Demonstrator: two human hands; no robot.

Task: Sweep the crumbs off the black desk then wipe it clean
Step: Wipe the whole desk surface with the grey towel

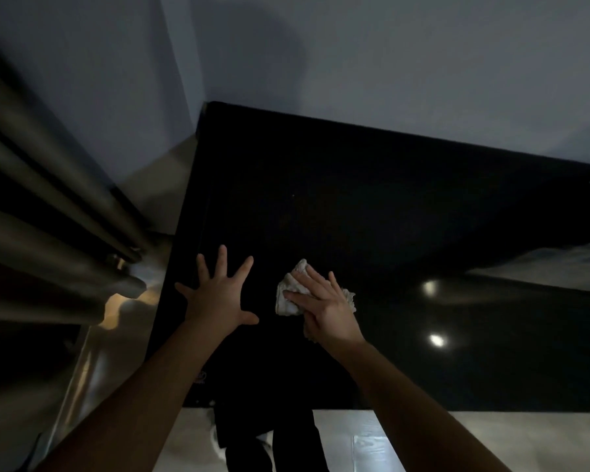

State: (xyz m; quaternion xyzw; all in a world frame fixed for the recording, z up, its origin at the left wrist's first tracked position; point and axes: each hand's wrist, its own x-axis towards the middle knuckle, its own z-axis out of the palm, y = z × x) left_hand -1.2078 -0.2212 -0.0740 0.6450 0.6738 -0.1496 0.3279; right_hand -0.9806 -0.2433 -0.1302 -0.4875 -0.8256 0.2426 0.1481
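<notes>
Fingers (222,262) of left hand (218,296) splayed wide and straight, holding nothing, flat on or just above the desk (355,216) near its left edge; contact unclear. Right hand (326,310) lies on top of a crumpled white cloth (286,299), fingers (298,296) straight and slightly apart, pressing it onto the desk; thumb hidden. Cloth sits on the near-left part of the black glossy top, just right of the left hand, not touching it. One tiny pale speck (293,195) farther back on the desk, too small to identify. Two lamp reflections (430,287) on the desk's right part. Curtain (48,199) at left, grey wall (389,63) behind, pale floor (372,444) below the near edge.
</notes>
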